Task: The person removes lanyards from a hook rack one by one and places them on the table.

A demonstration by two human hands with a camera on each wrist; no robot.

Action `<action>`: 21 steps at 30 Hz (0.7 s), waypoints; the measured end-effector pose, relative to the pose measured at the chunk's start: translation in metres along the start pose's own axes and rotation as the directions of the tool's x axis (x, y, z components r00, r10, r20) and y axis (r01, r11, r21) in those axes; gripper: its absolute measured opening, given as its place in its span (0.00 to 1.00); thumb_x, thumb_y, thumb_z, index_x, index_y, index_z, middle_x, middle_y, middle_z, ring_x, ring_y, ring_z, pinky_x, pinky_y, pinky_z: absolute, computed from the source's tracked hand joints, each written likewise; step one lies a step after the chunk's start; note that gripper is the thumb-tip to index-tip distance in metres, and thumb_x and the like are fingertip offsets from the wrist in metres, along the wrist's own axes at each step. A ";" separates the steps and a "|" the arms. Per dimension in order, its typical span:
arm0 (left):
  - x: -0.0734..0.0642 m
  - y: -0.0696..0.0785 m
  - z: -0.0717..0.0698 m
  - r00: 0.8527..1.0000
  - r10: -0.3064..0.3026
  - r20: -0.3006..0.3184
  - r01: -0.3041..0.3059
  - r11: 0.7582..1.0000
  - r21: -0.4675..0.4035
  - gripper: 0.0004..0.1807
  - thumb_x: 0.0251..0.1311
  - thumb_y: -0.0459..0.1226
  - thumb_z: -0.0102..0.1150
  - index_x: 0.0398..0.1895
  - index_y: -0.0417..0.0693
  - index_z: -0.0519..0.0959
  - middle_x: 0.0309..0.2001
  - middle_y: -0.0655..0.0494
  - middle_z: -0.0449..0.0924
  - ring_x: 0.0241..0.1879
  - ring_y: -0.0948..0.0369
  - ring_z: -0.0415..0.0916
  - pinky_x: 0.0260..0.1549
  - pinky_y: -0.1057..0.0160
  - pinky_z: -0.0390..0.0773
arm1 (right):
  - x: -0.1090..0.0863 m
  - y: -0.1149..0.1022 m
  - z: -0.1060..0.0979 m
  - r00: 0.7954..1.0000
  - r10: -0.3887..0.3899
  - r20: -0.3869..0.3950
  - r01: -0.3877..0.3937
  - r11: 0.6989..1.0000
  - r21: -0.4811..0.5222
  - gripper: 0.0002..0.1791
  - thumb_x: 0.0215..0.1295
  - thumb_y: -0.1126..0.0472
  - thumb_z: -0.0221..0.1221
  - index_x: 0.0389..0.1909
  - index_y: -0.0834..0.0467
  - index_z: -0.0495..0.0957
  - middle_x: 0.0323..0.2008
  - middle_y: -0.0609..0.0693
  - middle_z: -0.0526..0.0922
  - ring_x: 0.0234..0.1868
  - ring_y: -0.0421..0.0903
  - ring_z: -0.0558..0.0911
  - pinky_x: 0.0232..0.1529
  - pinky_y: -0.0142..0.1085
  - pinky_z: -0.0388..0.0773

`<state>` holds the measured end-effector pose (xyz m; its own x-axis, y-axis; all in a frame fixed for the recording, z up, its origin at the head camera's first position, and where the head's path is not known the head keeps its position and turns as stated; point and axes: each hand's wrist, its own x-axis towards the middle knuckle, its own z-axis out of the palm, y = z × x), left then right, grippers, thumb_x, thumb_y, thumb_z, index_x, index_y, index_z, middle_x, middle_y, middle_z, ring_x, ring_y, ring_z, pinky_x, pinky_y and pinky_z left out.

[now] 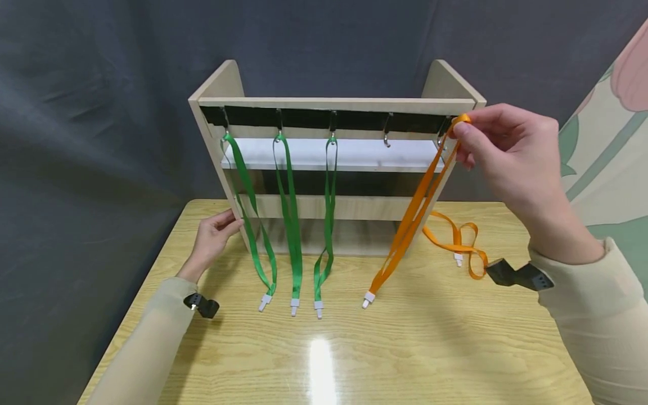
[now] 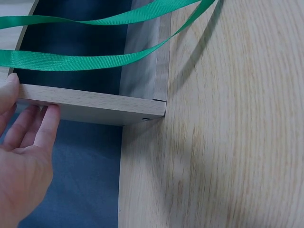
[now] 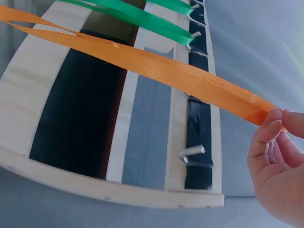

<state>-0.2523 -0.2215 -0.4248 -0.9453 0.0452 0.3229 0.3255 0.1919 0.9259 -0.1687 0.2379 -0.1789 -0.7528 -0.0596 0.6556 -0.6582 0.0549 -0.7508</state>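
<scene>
A finely ribbed, woven cloth finish is shown by the held orange lanyard and the green lanyards, which are tipped with smooth, plastic-looking clips. Pale, matt wood grain is seen on the rack, fitted with shiny metal hooks. In the head view, matt cloth is presented by the backdrop at twelve o'clock, while the glossy, wood-grained tabletop is streaked with glare at six o'clock.
</scene>
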 end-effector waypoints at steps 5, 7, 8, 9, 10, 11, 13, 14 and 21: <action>-0.001 0.000 0.000 1.000 0.001 -0.002 -0.001 1.000 0.009 0.21 0.64 0.33 0.59 0.60 0.36 0.74 0.52 0.39 0.77 0.44 0.65 0.78 0.42 0.69 0.78 | -0.001 -0.002 -0.011 1.000 0.004 -0.028 -0.003 1.000 0.015 0.10 0.56 0.76 0.63 0.36 0.80 0.77 0.27 0.61 0.82 0.19 0.46 0.75 0.24 0.28 0.76; -0.001 0.000 0.000 1.000 0.001 -0.004 -0.001 1.000 0.009 0.21 0.64 0.33 0.59 0.59 0.36 0.74 0.52 0.38 0.77 0.44 0.65 0.78 0.42 0.69 0.78 | -0.001 -0.003 -0.016 0.999 0.012 -0.037 -0.011 1.000 0.007 0.10 0.56 0.76 0.63 0.36 0.80 0.77 0.27 0.61 0.82 0.19 0.46 0.75 0.24 0.28 0.76; 0.000 0.000 0.000 1.000 0.002 -0.006 -0.002 1.000 0.008 0.21 0.63 0.33 0.60 0.59 0.36 0.75 0.52 0.38 0.77 0.44 0.65 0.78 0.42 0.69 0.78 | -0.002 -0.003 -0.018 0.999 0.016 -0.040 -0.016 1.000 0.001 0.10 0.56 0.76 0.63 0.36 0.80 0.77 0.27 0.60 0.82 0.19 0.46 0.75 0.24 0.27 0.77; 0.000 0.000 0.000 1.000 0.004 -0.004 -0.004 1.000 0.009 0.21 0.64 0.33 0.59 0.60 0.36 0.74 0.52 0.38 0.77 0.44 0.65 0.78 0.42 0.69 0.78 | -0.002 -0.003 -0.021 0.999 0.019 -0.042 -0.020 1.000 -0.017 0.10 0.56 0.76 0.63 0.36 0.80 0.77 0.27 0.60 0.82 0.19 0.46 0.75 0.25 0.27 0.77; 0.000 0.000 0.000 1.000 0.005 -0.004 -0.005 1.000 0.007 0.21 0.64 0.33 0.59 0.59 0.36 0.75 0.52 0.37 0.77 0.44 0.65 0.78 0.42 0.69 0.78 | -0.003 -0.003 -0.024 0.999 0.023 -0.044 -0.025 0.999 -0.043 0.10 0.56 0.76 0.63 0.36 0.80 0.77 0.27 0.59 0.83 0.19 0.46 0.76 0.25 0.27 0.77; 0.000 0.000 0.000 1.000 0.005 -0.005 -0.005 1.000 0.005 0.21 0.64 0.32 0.59 0.59 0.36 0.75 0.52 0.37 0.77 0.44 0.65 0.78 0.42 0.69 0.78 | -0.004 -0.003 -0.027 0.998 0.029 -0.047 -0.033 0.995 -0.099 0.10 0.57 0.75 0.63 0.36 0.79 0.77 0.28 0.58 0.83 0.19 0.45 0.76 0.25 0.26 0.77; 0.000 0.000 0.000 1.000 0.010 -0.001 -0.010 1.000 0.006 0.21 0.64 0.32 0.59 0.60 0.36 0.74 0.52 0.37 0.77 0.44 0.65 0.78 0.42 0.69 0.78 | -0.006 -0.003 -0.034 0.997 0.038 -0.061 -0.046 0.987 -0.151 0.09 0.57 0.75 0.63 0.36 0.78 0.78 0.29 0.55 0.84 0.19 0.43 0.77 0.25 0.25 0.78; 0.000 0.001 0.000 1.000 0.013 0.001 -0.013 1.000 0.005 0.21 0.64 0.32 0.59 0.60 0.36 0.74 0.53 0.37 0.77 0.45 0.65 0.78 0.42 0.69 0.78 | -0.007 -0.003 -0.037 0.997 0.035 -0.068 -0.046 0.984 -0.175 0.09 0.57 0.76 0.62 0.36 0.78 0.78 0.29 0.55 0.84 0.19 0.43 0.77 0.25 0.25 0.78; -0.001 0.004 0.000 1.000 0.029 0.005 -0.029 1.000 0.001 0.21 0.63 0.31 0.59 0.60 0.36 0.74 0.53 0.38 0.76 0.45 0.66 0.77 0.42 0.69 0.78 | -0.016 -0.009 -0.064 0.989 0.054 -0.135 -0.087 0.962 -0.257 0.08 0.59 0.76 0.61 0.39 0.75 0.79 0.28 0.52 0.84 0.19 0.42 0.77 0.22 0.22 0.74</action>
<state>-0.2497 -0.2211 -0.4215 -0.9355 0.0553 0.3491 0.3530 0.1913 0.9158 -0.1509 0.3022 -0.1772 -0.7812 0.0789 0.6193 -0.5700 0.3146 -0.7590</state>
